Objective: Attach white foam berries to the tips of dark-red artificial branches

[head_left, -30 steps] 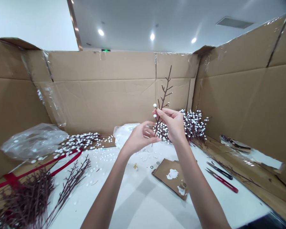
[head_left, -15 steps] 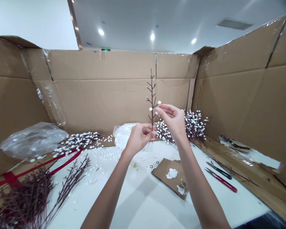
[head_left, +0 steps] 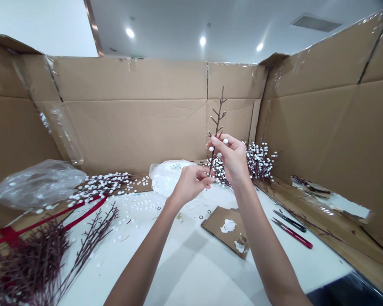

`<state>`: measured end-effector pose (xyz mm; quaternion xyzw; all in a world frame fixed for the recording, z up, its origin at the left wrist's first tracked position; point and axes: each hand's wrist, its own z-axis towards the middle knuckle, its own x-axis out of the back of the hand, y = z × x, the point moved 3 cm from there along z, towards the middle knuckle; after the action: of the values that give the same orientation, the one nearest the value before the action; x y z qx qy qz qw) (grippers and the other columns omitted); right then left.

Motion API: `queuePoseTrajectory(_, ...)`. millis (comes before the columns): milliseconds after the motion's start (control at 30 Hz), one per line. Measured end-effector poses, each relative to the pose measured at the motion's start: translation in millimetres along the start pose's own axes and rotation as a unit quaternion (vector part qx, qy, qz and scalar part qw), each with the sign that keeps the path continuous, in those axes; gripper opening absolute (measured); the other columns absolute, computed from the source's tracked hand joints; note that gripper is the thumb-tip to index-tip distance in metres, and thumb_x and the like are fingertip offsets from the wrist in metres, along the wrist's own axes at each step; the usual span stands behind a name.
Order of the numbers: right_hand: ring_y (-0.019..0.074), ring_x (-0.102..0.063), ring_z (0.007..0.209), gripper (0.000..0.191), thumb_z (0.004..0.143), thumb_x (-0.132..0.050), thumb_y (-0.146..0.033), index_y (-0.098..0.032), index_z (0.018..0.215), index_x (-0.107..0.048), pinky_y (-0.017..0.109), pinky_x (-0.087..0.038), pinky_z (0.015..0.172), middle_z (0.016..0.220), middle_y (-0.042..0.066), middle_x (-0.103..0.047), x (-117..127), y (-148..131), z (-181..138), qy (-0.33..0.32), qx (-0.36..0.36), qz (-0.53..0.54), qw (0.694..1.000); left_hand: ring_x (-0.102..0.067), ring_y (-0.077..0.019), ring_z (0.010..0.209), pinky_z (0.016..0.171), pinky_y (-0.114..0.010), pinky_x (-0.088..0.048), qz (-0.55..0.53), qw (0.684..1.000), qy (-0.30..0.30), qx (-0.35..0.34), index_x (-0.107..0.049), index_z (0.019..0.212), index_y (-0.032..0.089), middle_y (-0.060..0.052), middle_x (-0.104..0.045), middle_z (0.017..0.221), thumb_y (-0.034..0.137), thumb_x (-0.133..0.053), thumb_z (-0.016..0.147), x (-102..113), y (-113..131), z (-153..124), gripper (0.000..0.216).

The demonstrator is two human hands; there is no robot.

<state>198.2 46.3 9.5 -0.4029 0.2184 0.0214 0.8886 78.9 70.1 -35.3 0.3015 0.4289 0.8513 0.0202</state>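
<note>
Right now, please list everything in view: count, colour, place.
Table: one, white, foreground
Held twig: one, brown and white, centre
Bare twigs: many, brown, left and right
Berry twigs: many, brown and white, back corners
Loose balls: many, white, left
Bags: two, clear and white, left and back
Ribbon: count unclear, red, left
Snips: two, black and red, right
Cardboard piece: one, brown, centre right
Rings: three, black, middle
Small piece: one, gold, middle
Torn scrap: one, white, right
Walls: three, brown, around
Lights: three, white, top
Vent: one, grey, top
Left hand: one, low on held twig
Right hand: one, higher up
</note>
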Motion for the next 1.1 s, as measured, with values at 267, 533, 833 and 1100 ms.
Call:
queuePoseTrajectory(267,0.0075,-0.055,0.056,0.012,0.067,-0.070,-0.027,-0.017,0.065,-0.064,0.022,-0.045,0.056,0.058,-0.002,-0.060,0,5,2,-0.002,0.019,0.004,1.000,-0.059,-0.0138,0.052,0.052,-0.025,-0.048,0.014,1.000,0.009,-0.011,-0.067,0.074,0.018,0.000,-0.060,0.057,0.026,-0.060,0.073,-1,-2,2,0.011)
queuePoseTrajectory(533,0.0080,-0.056,0.056,0.014,0.073,-0.067,-0.032,-0.018,0.072,-0.064,0.023,-0.047,0.057,0.061,-0.003,-0.060,2,4,3,-0.011,0.090,-0.071,0.993,-0.065,-0.0174,0.076,0.062,-0.025,-0.048,0.028,0.992,-0.119,-0.028,-0.069,0.086,0.020,-0.005,-0.070,0.087,0.027,-0.058,0.074,5,-9,4,0.018)
queuePoseTrajectory(833,0.0078,-0.056,0.058,0.009,0.077,-0.062,-0.028,-0.020,0.072,-0.061,0.024,-0.047,0.056,0.064,-0.003,-0.056,7,-10,1,0.009,0.139,-0.122,0.983,-0.062,-0.0187,0.073,0.061,-0.025,-0.043,0.254,0.938,-0.156,0.174,-0.069,0.073,0.014,-0.009,-0.070,0.085,0.008,-0.063,0.058,2,-110,6,0.017)
queuePoseTrajectory(1100,0.0076,-0.054,0.057,0.011,0.075,-0.065,-0.028,-0.020,0.070,-0.061,0.024,-0.047,0.056,0.063,-0.004,-0.056,6,-11,1,-0.008,0.132,-0.118,0.984,-0.060,-0.0160,0.060,0.053,-0.023,-0.041,0.270,0.924,-0.188,0.195,-0.071,0.067,0.013,-0.007,-0.070,0.071,0.016,-0.070,0.055,-22,-144,1,0.013)
